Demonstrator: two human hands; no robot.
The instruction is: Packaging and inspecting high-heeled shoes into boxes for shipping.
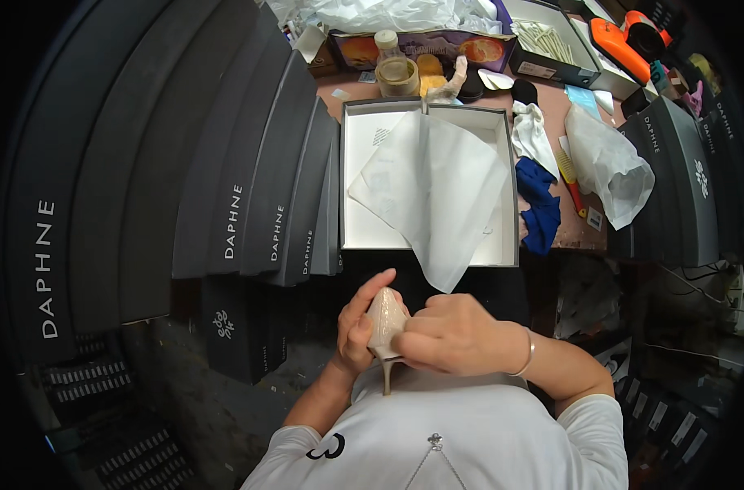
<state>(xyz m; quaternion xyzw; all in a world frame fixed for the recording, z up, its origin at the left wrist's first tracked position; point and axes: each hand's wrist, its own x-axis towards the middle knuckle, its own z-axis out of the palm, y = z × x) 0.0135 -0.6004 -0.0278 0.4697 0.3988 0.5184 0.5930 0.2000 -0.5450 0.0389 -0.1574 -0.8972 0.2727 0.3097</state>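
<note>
A pale beige high-heeled shoe [386,322] is held up close to my chest, its thin heel pointing down toward my white shirt. My left hand [356,331] wraps round its left side, thumb and fingers closed on it. Against the shoe's right side lies my right hand [449,335], its fingers curled in; whatever they pinch is hidden. Just beyond my hands, an open shoebox [378,219] with a white inside and dark rim rests on the table. A sheet of white tissue paper [462,188] spreads across it, one corner hanging over the near edge.
Tall stacks of dark grey shoeboxes [209,163] rise at left; more shoeboxes [682,180] stand at right. Beside the open box are a blue cloth [539,204], a brush [570,170] and a crumpled white bag [609,163]. Tape rolls [397,77] and an orange tool [621,51] lie farther back.
</note>
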